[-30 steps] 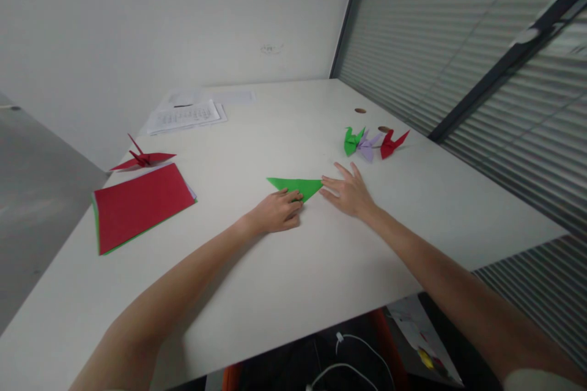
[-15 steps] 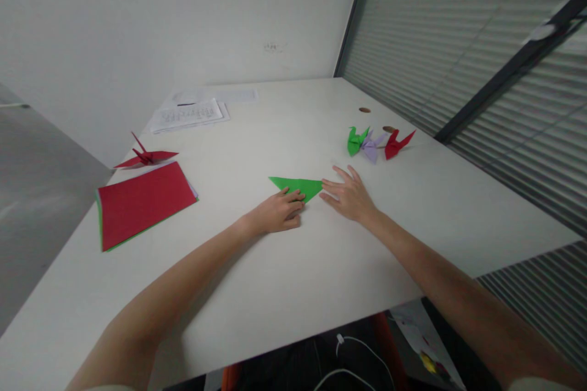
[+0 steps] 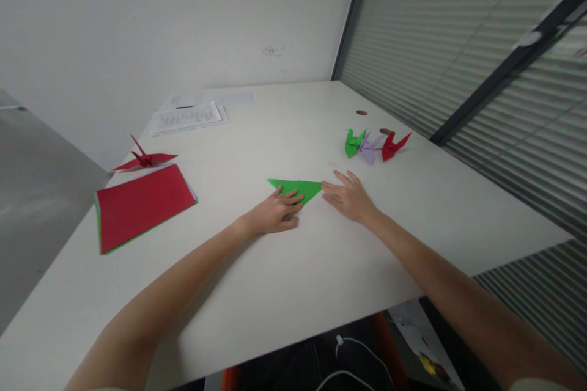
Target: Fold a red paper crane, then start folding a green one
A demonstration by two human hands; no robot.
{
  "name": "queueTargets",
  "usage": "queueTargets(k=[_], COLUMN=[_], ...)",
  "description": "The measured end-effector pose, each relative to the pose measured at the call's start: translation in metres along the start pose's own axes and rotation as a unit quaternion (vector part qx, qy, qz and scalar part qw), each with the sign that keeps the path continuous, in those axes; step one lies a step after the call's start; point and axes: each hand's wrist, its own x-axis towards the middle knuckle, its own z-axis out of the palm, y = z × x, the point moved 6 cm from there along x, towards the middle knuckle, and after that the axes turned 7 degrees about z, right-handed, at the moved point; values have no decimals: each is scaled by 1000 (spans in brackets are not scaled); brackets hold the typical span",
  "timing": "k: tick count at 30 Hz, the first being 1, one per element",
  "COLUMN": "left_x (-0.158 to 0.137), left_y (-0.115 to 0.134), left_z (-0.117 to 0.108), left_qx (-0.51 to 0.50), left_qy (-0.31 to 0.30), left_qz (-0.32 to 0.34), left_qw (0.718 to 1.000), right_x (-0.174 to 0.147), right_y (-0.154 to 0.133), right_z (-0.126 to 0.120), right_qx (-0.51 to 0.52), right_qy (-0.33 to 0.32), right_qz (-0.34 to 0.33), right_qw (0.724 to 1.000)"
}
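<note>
A sheet of green origami paper, folded into a triangle, lies flat on the white table with its long edge away from me. My left hand rests over its left and lower part, fingers stretched out and covering some of the paper. At the paper's right corner is my right hand, its fingers spread and the tips touching or almost touching that corner. Neither hand grips anything.
Red paper tops a stack at the left, with a red paper crane behind it. Green, lilac and red paper cranes stand at the right. Printed sheets lie at the back left of the table.
The view has shifted very slightly. Both hands stay almost in the same place at the green paper, and its folded shape looks the same.
</note>
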Motion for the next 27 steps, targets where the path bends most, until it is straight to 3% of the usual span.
queueTargets(k=[4,6,11,13,15,19,21,27], left_x=[-2,-2,-1,-1,-1,-1,-2,-1], left_y=[-3,-4,-4,-4,-4,-3,-2,-3], left_z=[1,1,1,1,1,-1,-1,1], left_qx=[0,-3,-11,-13,-15,-17,-11,-4], left_qy=[-4,-4,-4,-2,0,-1,-6,-13], left_qz=[-14,-14,-17,-19,-23,-30,-23,-17], left_qw=[1000,1000,1000,1000,1000,999,1000,1000], right_x=[-4,-8,-9,-7,-5,-8,-10,-5], right_y=[-40,-44,11,21,10,-39,-43,19], right_z=[1,5,8,5,1,0,3,2], right_qx=[31,35,29,29,31,41,29,-24], right_qy=[-11,-23,-13,-8,0,-16,-21,12], right_qz=[-48,-66,26,55,55,-54,-68,67], right_qw=[998,997,999,998,998,998,997,997])
